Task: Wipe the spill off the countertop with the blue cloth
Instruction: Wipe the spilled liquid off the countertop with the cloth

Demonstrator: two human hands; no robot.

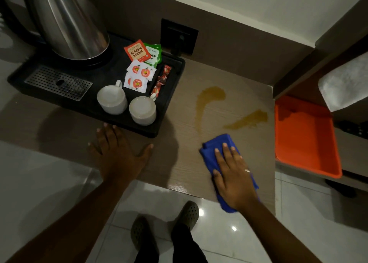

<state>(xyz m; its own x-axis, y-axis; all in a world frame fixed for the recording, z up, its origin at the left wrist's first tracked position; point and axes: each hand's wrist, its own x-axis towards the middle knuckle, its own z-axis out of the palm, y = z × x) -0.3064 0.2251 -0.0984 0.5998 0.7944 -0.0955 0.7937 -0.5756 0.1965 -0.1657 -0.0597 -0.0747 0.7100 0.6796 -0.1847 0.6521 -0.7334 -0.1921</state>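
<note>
A folded blue cloth (212, 151) lies on the wood-grain countertop (185, 163) near its front edge. My right hand (232, 175) presses flat on top of the cloth, fingers spread. Beyond the cloth sits a yellow-brown spill in two patches: a curved streak (209, 97) and a slanted smear (249, 119) to its right, both apart from the cloth. My left hand (117, 151) rests flat and open on the countertop, just in front of the black tray.
A black tray (169, 107) at the left holds a steel kettle (65, 22), two upturned white cups (112, 99), and tea and sugar sachets (139, 63). An orange tray (304, 135) sits lower at the right. A wall socket (179, 35) is behind. My shoes stand on the tiled floor below.
</note>
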